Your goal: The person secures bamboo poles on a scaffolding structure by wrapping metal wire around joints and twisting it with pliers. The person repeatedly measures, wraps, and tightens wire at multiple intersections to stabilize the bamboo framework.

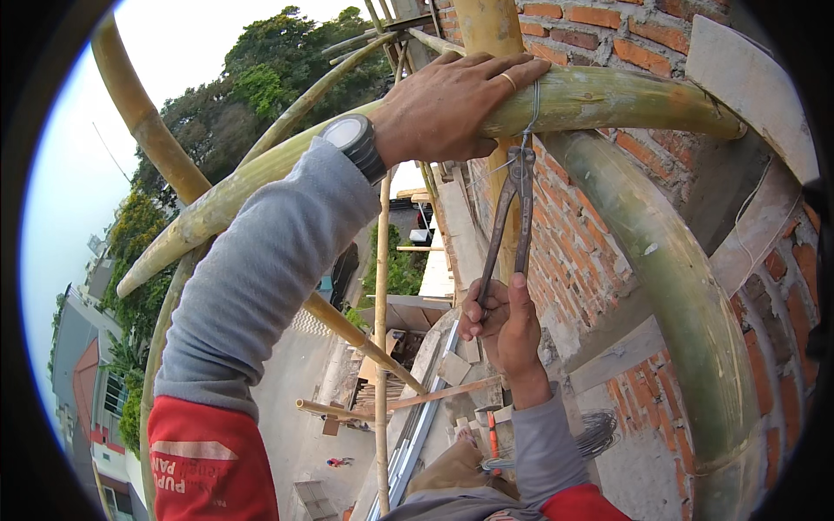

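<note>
1. Rough brick wall (pixel 638 52) stands behind the right part of the thick bamboo pole (pixel 621 100); trees (pixel 282 87) fill the background beyond its left part, and ground lies far below it.
2. Left hand (pixel 456 100): clasped over the thick bamboo pole, fingers across its top and thumb down the near side. Right hand (pixel 506 328): below the pole, closed on the handle ends of the pincers (pixel 525 217).
3. Those pincers hang just under the pole, head up, biting at a thin wire (pixel 532 117) looped around it. Behind the pole, an upright bamboo (pixel 491 26) crosses it.
4. Likely handling: the pincers look like dark metal, stiff and fairly heavy for their length; the smooth handles could slip in a sweaty palm. Low on both handles, well away from the head, seems the best hold for leverage.
5. The wire looks light and bendable, but would probably snap if overtwisted; its ends may prick.
6. The pole itself appears stiff, bulky and slick-skinned, so a broad palm beside the loop suits it.
7. Well below the pole lies a wire coil (pixel 598 434).
</note>
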Demonstrator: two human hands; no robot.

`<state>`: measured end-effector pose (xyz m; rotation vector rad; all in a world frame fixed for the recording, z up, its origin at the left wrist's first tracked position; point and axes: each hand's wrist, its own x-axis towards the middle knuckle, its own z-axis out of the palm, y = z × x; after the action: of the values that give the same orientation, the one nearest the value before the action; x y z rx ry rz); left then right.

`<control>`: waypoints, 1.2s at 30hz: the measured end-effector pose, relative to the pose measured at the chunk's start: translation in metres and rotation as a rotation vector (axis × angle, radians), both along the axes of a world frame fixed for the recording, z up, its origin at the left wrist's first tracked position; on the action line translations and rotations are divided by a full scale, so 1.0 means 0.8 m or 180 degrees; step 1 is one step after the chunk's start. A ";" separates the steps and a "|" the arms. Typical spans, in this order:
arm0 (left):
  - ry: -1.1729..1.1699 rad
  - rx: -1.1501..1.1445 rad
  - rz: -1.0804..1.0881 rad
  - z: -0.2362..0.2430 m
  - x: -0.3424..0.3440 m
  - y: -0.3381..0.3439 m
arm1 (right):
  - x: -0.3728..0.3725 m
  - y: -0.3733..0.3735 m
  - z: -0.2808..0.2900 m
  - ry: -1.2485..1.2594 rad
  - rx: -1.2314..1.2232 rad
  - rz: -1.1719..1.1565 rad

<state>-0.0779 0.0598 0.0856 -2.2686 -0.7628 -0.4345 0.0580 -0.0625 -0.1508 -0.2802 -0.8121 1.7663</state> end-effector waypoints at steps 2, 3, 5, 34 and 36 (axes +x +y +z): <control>0.0035 0.0015 0.0006 0.000 -0.001 0.000 | -0.005 -0.008 0.004 0.1026 -0.0240 0.0995; 0.0023 0.0038 -0.0019 0.000 0.000 -0.001 | -0.010 -0.011 0.006 0.1736 -0.0294 0.1889; 0.0024 -0.0096 0.0200 0.001 0.001 -0.001 | -0.016 -0.013 0.010 0.3599 -0.0142 0.3587; 0.0004 -0.0072 0.0308 0.001 0.005 -0.009 | 0.025 0.010 0.001 -0.0414 0.0206 0.0160; 0.0024 -0.0085 0.0336 0.003 0.005 -0.011 | 0.027 0.006 0.005 0.0117 0.0162 0.0907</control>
<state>-0.0741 0.0509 0.0879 -2.2409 -0.8848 -0.3681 0.0793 -0.0574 -0.1467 -0.1006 -0.9036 2.0061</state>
